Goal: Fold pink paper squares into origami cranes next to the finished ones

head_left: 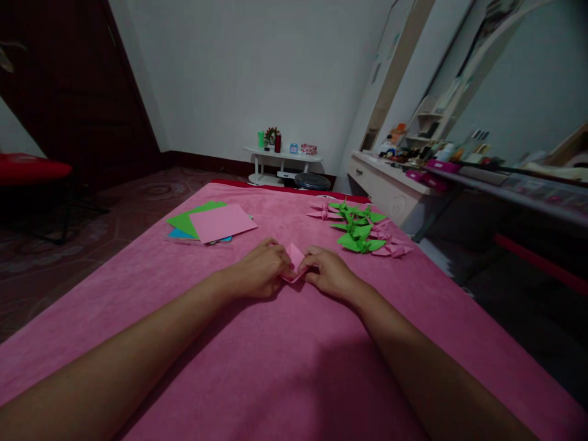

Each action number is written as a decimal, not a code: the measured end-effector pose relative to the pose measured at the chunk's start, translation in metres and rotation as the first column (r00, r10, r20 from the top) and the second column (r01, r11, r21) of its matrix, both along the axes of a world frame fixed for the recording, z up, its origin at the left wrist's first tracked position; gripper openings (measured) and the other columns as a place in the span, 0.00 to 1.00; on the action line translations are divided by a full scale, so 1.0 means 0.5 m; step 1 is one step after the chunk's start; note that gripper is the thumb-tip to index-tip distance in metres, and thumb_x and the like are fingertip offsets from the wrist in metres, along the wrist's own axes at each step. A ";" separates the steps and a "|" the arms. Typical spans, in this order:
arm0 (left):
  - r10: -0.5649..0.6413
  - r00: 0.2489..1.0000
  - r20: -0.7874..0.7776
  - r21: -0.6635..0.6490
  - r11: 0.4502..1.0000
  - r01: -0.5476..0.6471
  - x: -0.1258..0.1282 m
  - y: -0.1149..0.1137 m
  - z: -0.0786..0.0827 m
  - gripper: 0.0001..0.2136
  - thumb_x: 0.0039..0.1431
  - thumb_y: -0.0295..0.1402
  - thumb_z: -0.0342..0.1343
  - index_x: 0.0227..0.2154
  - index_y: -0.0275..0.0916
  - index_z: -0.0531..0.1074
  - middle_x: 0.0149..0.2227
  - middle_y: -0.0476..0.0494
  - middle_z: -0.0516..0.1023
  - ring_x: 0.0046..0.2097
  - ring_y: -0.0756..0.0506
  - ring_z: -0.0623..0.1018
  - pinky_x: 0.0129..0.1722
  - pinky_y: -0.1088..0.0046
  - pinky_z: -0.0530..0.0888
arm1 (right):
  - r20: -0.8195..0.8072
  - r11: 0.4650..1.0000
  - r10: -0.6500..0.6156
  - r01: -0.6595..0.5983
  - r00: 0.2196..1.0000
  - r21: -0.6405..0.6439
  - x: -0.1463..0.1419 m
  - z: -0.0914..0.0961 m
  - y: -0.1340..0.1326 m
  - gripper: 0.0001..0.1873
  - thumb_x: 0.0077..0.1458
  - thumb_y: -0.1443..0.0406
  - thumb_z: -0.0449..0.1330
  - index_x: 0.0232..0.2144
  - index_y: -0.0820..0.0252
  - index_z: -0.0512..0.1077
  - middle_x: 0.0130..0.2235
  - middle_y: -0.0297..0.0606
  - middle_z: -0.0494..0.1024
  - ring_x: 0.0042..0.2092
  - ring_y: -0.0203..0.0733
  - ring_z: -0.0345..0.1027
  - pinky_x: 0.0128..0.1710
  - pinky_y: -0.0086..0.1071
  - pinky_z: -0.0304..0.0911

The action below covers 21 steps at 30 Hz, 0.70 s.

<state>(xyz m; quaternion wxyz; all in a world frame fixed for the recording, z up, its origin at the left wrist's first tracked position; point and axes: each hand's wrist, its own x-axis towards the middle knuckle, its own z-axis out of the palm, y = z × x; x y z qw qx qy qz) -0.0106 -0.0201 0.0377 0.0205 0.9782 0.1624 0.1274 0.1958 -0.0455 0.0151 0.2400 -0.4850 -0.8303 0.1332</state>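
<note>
Between my two hands is a small piece of folded pink origami paper (295, 254), held just over the pink cloth. The fingers of my left hand (266, 267) are closed on its left side. My right hand (329, 272) pinches the right side, thumb and fingers together. A pointed flap stands up in the middle, while the lower edges are partly hidden by my fingertips. Beyond my right hand lie several folded paper cranes, green ones (358, 236) and pink ones (392, 248), bunched together.
A fanned stack of square paper (223, 223), pink, green and blue, lies at the far left of the pink cloth (285, 355). Past its far edge stand a low white table (282, 153) and a round dark stool (312, 180). A cluttered dresser (390, 184) is on the right, a red chair (32, 170) on the left.
</note>
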 end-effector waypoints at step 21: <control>0.001 0.999 -0.054 0.035 0.999 0.001 0.012 0.000 0.003 0.06 0.46 0.27 0.51 0.26 0.40 0.73 0.26 0.45 0.72 0.37 0.44 0.70 0.44 0.64 0.59 | -0.585 0.938 -0.169 -0.053 0.793 -0.343 0.002 -0.009 0.013 0.22 0.45 0.74 0.55 0.45 0.65 0.68 0.34 0.37 0.75 0.33 0.34 0.66 0.34 0.27 0.61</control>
